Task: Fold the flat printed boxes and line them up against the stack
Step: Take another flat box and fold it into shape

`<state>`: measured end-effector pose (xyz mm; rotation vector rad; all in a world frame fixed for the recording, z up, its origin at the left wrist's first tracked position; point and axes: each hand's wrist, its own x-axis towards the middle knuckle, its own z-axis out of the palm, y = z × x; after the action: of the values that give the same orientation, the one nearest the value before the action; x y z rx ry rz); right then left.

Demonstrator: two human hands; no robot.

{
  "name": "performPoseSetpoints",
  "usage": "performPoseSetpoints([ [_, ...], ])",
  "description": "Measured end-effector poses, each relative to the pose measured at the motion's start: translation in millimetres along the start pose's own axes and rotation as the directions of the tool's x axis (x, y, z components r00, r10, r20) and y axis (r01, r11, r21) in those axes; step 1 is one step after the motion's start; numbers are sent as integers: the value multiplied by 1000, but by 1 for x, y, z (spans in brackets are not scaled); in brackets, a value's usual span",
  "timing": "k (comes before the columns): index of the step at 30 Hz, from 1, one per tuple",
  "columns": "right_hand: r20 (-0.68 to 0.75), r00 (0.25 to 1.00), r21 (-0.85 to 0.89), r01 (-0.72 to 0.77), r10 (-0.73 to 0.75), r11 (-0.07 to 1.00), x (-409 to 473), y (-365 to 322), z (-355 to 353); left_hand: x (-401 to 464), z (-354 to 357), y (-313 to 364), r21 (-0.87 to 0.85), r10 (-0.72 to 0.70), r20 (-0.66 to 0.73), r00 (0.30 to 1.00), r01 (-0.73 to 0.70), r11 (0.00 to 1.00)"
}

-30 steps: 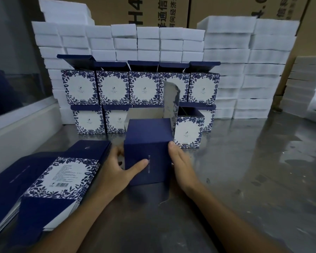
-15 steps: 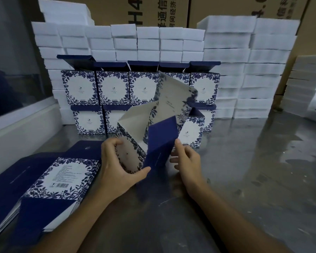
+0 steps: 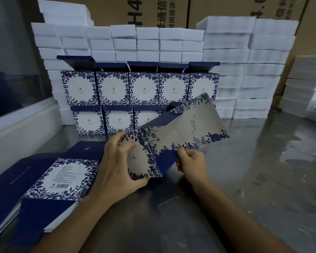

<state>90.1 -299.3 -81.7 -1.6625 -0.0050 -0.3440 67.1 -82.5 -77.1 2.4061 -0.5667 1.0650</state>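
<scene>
Navy-and-white card fills my view: I've got one box (image 3: 173, 139) lifted just above the steel table (image 3: 254, 179), partly opened, its floral panels spread out to the right and a plain navy flap hanging at the bottom edge. My left hand (image 3: 117, 167) grips the left panel, thumb on the printed face and fingers curled behind. My right hand (image 3: 192, 161) pinches the lower edge near the navy flap. The two hands are apart, each clamped on the same box

Behind it, folded boxes (image 3: 144, 88) stand against the foam stack (image 3: 153, 41): I count five in the top row, lids open and tipped back, and three showing clearly in the bottom row, with the rest of that row hidden behind the box I'm holding. Each is a cube with a white square face framed by blue leaves, matte card

Foam blocks are white, soft-edged, rectangular, piled in several columns; too many to count. Brown cartons (image 3: 153, 10) with printed characters rise behind them

At my left lies one pile of flats (image 3: 58, 179), the top one showing a barcode panel and navy flaps. Table surface is brushed metal, shiny with smeared reflections
</scene>
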Motion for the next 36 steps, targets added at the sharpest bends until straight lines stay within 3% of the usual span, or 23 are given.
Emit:
performPoseSetpoints([
  [4,54,998,99,-40,35,994,-5,-3,5,0,4,0,76,-38,-19,999,39,996],
  [7,167,980,55,-114,103,992,-12,-6,13,2,6,3,115,-53,-40,998,57,992],
  [10,183,972,61,-163,150,985,-13,-7,16,2,7,2,110,-42,-51,998,47,993],
  [16,154,981,92,-135,120,987,-15,-8,18,0,8,5,110,11,-88,996,-1,994],
  [23,284,949,92,-165,133,982,-19,-10,20,-2,7,6,121,24,-124,992,-9,993],
  [30,207,971,114,-145,119,983,-20,-10,22,1,1,14,146,-47,-163,986,71,987],
  [36,167,966,336,-243,196,910,-14,-13,26,5,-6,24,39,-121,-213,970,132,991],
])
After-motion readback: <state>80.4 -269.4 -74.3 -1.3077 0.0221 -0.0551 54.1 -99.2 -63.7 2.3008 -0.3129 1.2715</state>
